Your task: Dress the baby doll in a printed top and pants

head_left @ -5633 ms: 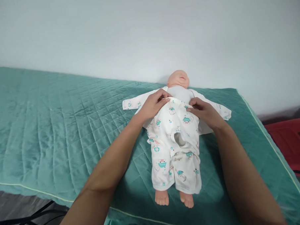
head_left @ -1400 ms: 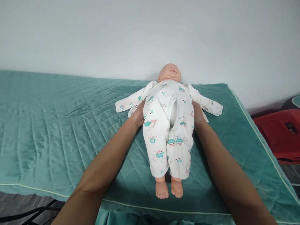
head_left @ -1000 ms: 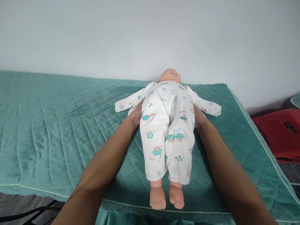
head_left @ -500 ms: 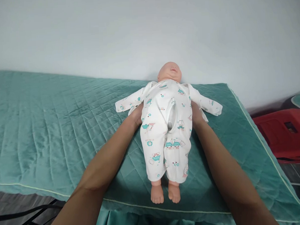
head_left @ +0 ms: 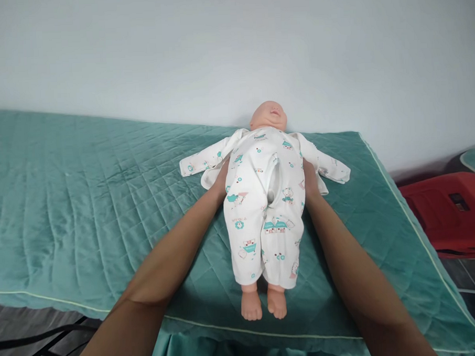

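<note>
A baby doll (head_left: 251, 303) lies on its back on a green quilted bed cover (head_left: 117, 220), feet toward me. It wears white printed trousers (head_left: 243, 225) pulled high over the belly, with a split at the crotch. Its matching top has both sleeves (head_left: 205, 156) spread out to the sides. My left hand (head_left: 222, 179) grips the doll's left-hand side in view, at the waist. On the opposite side my right hand (head_left: 310, 179) holds it at the same height. The fingers of both hands are hidden behind the doll and its clothes.
A pale wall (head_left: 177, 54) rises behind the bed, close to the doll's head. Beyond the bed's right edge stands a red plastic object (head_left: 451, 210). Black bars or straps (head_left: 43, 338) show at the lower left above a dark floor.
The doll's legs and feet have shifted slightly right along with my left hand. The sleeve on the left has moved a little further left. Both hands stay at the doll's sides.
</note>
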Tool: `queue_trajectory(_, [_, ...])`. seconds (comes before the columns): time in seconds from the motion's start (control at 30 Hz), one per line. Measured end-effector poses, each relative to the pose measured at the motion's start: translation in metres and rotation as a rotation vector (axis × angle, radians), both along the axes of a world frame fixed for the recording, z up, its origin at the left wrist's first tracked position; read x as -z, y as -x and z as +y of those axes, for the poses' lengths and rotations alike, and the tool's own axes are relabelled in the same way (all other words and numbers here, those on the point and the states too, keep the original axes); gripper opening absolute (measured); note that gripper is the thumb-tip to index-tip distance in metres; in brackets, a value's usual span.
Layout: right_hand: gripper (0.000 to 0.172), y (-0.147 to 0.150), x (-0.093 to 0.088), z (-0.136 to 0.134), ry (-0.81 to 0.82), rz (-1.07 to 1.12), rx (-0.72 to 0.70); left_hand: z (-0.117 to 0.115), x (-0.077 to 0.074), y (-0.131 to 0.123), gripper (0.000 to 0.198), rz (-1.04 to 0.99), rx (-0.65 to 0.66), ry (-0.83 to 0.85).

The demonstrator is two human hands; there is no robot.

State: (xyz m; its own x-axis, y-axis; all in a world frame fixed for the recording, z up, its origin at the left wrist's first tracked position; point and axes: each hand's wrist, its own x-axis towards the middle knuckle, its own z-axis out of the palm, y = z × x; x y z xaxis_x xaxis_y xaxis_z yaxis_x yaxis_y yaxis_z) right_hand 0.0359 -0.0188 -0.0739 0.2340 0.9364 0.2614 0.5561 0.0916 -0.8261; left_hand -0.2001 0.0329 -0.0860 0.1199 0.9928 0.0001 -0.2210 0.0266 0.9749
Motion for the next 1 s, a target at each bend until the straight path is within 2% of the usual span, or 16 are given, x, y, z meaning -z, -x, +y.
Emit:
queue_trajectory(0.07, [0.014,-0.001,-0.002,-0.001,0.004,0.004,-0.011,0.001,0.0,0.002,0.018,0.061,0.027,-0.144])
queue_trajectory(0.13, [0.018,0.0,-0.004,-0.003,0.008,0.007,-0.025,-0.001,-0.002,0.005,0.019,0.111,0.051,-0.215])
queue_trajectory(0.27, [0.028,0.002,-0.005,-0.007,0.032,0.118,-0.007,-0.009,-0.011,0.004,0.024,0.089,0.052,-0.173])
queue_trajectory(0.33, [0.033,0.003,-0.002,-0.008,0.045,0.286,-0.003,-0.013,-0.016,0.001,0.027,0.053,0.042,-0.135])
queue_trajectory(0.47, [0.038,0.005,0.003,-0.005,0.054,0.564,-0.091,-0.017,-0.023,-0.001,0.025,0.068,0.028,-0.133])
queue_trajectory(0.63, [0.038,-0.002,-0.002,-0.004,0.074,0.657,-0.155,-0.019,-0.024,0.002,0.025,0.14,-0.002,-0.172])
queue_trajectory(0.7, [0.036,-0.008,-0.009,-0.006,0.1,0.558,-0.102,-0.019,-0.022,0.002,0.025,0.156,-0.032,-0.171])
queue_trajectory(0.77, [0.03,-0.01,-0.02,-0.012,0.072,0.286,0.059,-0.019,-0.018,0.002,0.026,0.166,-0.064,-0.144])
queue_trajectory(0.83, [0.02,-0.005,-0.034,-0.022,-0.055,-0.034,0.216,-0.019,-0.012,0.002,0.026,0.164,-0.095,-0.116])
queue_trajectory(0.87, [0.016,0.001,-0.041,-0.029,-0.14,-0.152,0.242,-0.018,-0.01,0.003,0.025,0.167,-0.114,-0.115])
queue_trajectory(0.93, [0.012,0.019,-0.051,-0.042,-0.28,-0.234,0.166,-0.017,-0.006,0.005,0.023,0.2,-0.167,-0.148])
queue_trajectory(1.0, [0.01,0.04,-0.055,-0.053,-0.324,-0.225,0.026,-0.017,-0.005,0.008,0.023,0.257,-0.226,-0.19])
